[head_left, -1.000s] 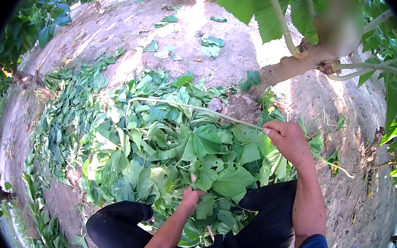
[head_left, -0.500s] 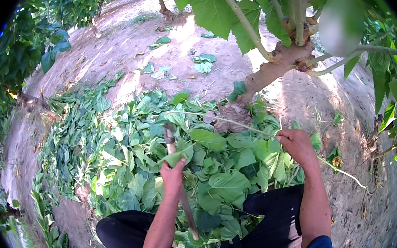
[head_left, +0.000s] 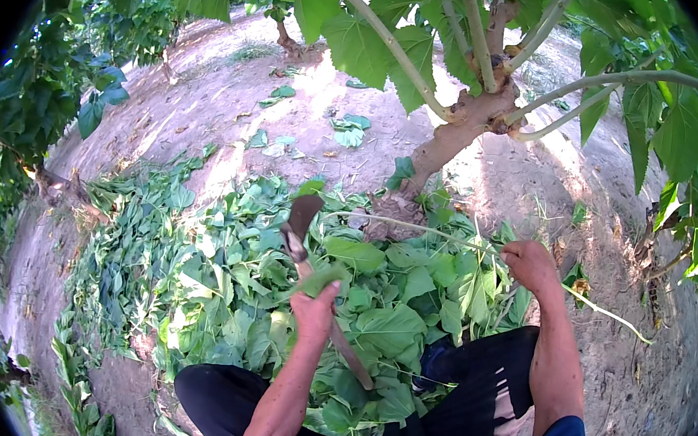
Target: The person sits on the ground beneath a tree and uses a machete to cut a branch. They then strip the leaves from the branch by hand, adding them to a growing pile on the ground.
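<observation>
My left hand (head_left: 313, 310) is closed around the wooden handle of a sickle (head_left: 341, 349). Its dark metal blade, foreshortened here, points up and away from me. A green leaf (head_left: 321, 280) is also caught at the thumb of that hand. On the right, my right hand (head_left: 531, 265) grips a long thin branch (head_left: 416, 226), pale green and mostly bare. One end of the branch reaches left to near the blade; the other slants down to the right. Below both hands spreads a thick heap of cut green leaves (head_left: 388, 329).
Beyond the heap a tree trunk (head_left: 452, 145) leans up to the right, its leafy branches hanging overhead. Bushes (head_left: 47, 93) line the left side. My bent legs (head_left: 475, 393) frame the near side of the leaves. Loose leaves (head_left: 350, 130) lie on the bare soil.
The sickle has turned so its blade shows more broadly, and my left hand has moved slightly right. My right hand has shifted a little right and down with the branch.
</observation>
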`<move>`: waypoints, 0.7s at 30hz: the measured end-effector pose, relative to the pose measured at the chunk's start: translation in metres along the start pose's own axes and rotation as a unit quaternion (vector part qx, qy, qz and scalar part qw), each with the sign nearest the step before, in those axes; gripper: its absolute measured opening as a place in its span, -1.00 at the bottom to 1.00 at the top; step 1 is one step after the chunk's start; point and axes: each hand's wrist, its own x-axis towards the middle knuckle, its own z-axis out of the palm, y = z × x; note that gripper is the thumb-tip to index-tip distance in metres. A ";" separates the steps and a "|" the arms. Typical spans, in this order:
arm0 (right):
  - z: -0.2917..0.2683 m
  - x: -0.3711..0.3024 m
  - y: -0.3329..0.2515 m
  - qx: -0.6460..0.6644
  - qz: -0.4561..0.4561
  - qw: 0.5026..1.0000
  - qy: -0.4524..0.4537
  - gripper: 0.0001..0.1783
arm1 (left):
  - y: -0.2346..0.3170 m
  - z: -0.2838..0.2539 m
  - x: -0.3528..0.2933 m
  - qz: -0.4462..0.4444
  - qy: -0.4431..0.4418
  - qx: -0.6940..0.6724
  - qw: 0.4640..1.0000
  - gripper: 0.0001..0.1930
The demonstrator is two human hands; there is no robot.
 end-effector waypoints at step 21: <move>-0.001 -0.038 0.018 -0.061 0.013 0.997 0.037 -0.78 | -0.067 -0.005 -0.030 -0.149 -0.034 -0.015 0.988 -0.78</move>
